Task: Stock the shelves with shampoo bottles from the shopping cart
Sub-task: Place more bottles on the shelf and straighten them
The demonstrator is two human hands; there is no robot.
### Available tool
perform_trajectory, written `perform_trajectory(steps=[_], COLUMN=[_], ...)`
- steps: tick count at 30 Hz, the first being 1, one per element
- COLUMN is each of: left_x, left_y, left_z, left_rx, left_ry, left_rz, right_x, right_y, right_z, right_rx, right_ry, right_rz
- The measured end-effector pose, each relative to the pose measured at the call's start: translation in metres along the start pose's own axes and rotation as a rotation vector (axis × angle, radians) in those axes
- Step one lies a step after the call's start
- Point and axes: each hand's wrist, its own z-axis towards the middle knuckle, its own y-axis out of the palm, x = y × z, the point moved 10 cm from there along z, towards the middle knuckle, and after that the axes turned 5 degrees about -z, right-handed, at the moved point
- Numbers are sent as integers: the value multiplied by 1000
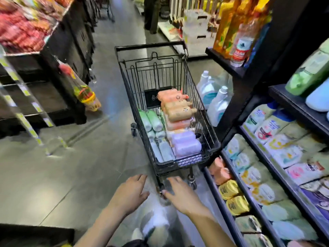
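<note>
A black wire shopping cart (211, 139) stands in the aisle ahead of me, beside the shelving on the right. Several shampoo bottles lie in it: orange and tan ones (179, 109) on top, green ones (151, 120) at the left, lilac ones (187, 145) near the front. My left hand (131, 191) and my right hand (181, 193) reach forward below the cart's near end, fingers straight and spread, holding nothing and touching nothing. The shelves on the right (277, 177) hold several rows of bottles and pouches.
A dark display rack (67, 72) with red packaged goods stands at the left, with a hanging bag (85, 93) at its corner. White jugs (213, 98) sit on the end shelf beside the cart. A person (151, 15) stands far down the aisle. Grey floor lies left of the cart.
</note>
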Motion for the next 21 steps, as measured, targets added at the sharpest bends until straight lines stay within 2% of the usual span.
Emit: perform_trajectory(steps=[4, 11, 21], left_x=[-45, -62, -94], left_y=[-51, -119, -172], left_z=[28, 81, 183], left_rx=[46, 61, 46], left_ry=[23, 120, 83], left_rz=[27, 6, -89], right_x=[-30, -42, -37], right_y=[-23, -53, -110], right_z=[45, 105, 243], right_rx=[82, 115, 30], right_ry=[13, 81, 87], right_rz=[119, 169, 148])
